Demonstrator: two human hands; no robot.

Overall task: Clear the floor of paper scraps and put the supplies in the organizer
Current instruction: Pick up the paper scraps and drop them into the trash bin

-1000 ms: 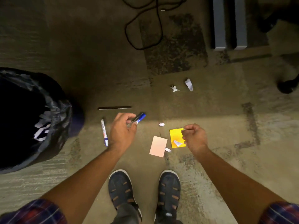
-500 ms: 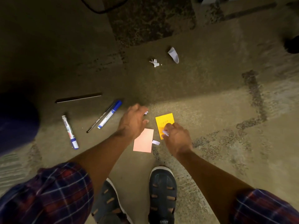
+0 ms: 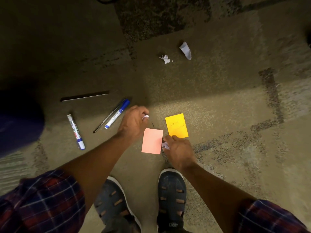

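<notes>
My left hand (image 3: 133, 122) is closed around a small crumpled white paper scrap (image 3: 145, 117), just above a pink sticky note (image 3: 152, 143) on the floor. My right hand (image 3: 179, 151) pinches another white paper scrap (image 3: 165, 145) at the pink note's right edge, below a yellow sticky note (image 3: 176, 125). Two white scraps, a crumpled one (image 3: 165, 58) and a folded one (image 3: 186, 50), lie farther ahead. A blue-capped marker (image 3: 117, 114) and a thin black pen (image 3: 107, 117) lie left of my left hand. A second marker (image 3: 76, 131) and a dark ruler-like strip (image 3: 85, 96) lie further left.
A dark rounded object (image 3: 18, 121) sits at the left edge. My two sandalled feet (image 3: 171, 195) stand just below the notes. The carpet has dark patches at the top (image 3: 159, 15) and a cable at the top edge.
My left hand let go of the blue marker, which now lies on the floor, and closed on a white scrap. My right hand took a scrap off the yellow note and moved toward the pink note.
</notes>
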